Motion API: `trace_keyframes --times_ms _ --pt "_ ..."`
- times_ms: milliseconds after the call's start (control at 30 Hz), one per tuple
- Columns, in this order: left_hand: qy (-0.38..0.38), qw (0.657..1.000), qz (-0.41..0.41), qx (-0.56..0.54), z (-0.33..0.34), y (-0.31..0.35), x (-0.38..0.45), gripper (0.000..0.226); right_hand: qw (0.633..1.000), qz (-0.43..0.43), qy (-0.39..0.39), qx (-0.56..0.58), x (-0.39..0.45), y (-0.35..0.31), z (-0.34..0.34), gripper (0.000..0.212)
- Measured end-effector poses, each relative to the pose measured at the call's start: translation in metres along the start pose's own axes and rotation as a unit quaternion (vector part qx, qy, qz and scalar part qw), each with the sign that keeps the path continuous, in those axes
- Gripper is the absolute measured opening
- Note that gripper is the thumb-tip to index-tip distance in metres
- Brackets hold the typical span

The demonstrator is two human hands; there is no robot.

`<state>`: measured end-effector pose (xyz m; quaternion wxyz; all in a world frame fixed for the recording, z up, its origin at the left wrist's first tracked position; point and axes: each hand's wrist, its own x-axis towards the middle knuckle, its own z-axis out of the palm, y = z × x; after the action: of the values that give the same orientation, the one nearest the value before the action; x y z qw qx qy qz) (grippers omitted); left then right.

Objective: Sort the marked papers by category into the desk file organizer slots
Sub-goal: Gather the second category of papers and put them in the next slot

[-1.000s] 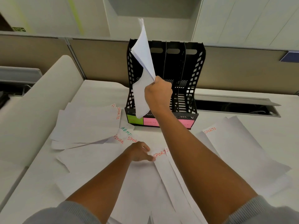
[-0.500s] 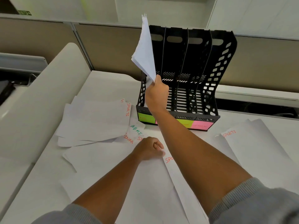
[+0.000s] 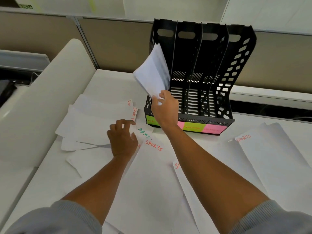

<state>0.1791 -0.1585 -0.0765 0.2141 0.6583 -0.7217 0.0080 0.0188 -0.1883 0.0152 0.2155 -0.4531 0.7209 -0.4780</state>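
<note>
several loose white paper sheets (image 3: 94, 125) lie overlapped on the left of the white desk (image 3: 33, 174), one edge lettered "sports" in red. the left hand (image 3: 122, 138) reaches forward just right of them, palm down, forearm bare below a grey sleeve (image 3: 55, 218); its fingers are curled and spread, fingertips (image 3: 125, 121) touching the sheet edge, nothing clearly gripped. beside it a sheet marked "admi" in green (image 3: 143, 132) and a sheet marked "sports" in red (image 3: 154, 146) lie flat. the right hand (image 3: 166, 108) is raised over the front of the black perforated plastic file organizer (image 3: 236, 73), arm stretched diagonally, fingers loosely parted and touching the lower corner of a small stack of white papers (image 3: 152, 71); whether it still pinches them i cannot tell. the stack leans in the leftmost slot, tilted left. green and pink sticky labels (image 3: 200, 127) line the organizer's base. further right, more white sheets (image 3: 273, 157) lie on the desk, one marked "sports".
</note>
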Motion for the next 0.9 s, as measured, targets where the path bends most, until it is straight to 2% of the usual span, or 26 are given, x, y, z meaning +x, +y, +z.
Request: trace_keyframes --times_ms 100,167,233,400,500,667,767,900 --pt "-0.033 0.998 -0.049 0.030 -0.005 -0.006 -0.004 0.064 0.995 -0.094 0.016 -0.010 -0.019 0.007 -0.005 0.017" --pt "-0.058 0.994 -0.080 0.036 -0.008 -0.009 -0.007 0.070 0.989 -0.140 -0.033 -0.024 -0.033 0.017 -0.009 0.009" --pt "-0.075 0.990 -0.114 0.024 -0.011 -0.012 -0.009 0.066 0.984 -0.146 -0.092 -0.037 -0.047 0.030 -0.011 0.009" --pt "-0.121 0.983 -0.141 -0.007 -0.021 -0.019 -0.009 0.047 0.971 -0.067 -0.213 -0.086 -0.075 0.060 -0.018 0.013" --pt "-0.131 0.979 -0.154 -0.018 -0.029 -0.023 -0.013 0.041 0.961 -0.034 -0.249 -0.116 -0.087 0.070 -0.025 0.012" --pt "-0.114 0.990 -0.065 -0.049 -0.027 -0.018 -0.030 0.034 0.951 0.025 -0.230 -0.204 -0.095 0.092 -0.039 0.019" --pt "-0.169 0.981 -0.052 -0.075 -0.022 -0.011 -0.043 0.037 0.952 0.046 -0.201 -0.225 -0.099 0.101 -0.050 0.020" --pt "-0.266 0.960 -0.061 -0.067 -0.017 -0.003 -0.054 0.054 0.948 0.073 -0.187 -0.248 -0.104 0.108 -0.064 0.023"
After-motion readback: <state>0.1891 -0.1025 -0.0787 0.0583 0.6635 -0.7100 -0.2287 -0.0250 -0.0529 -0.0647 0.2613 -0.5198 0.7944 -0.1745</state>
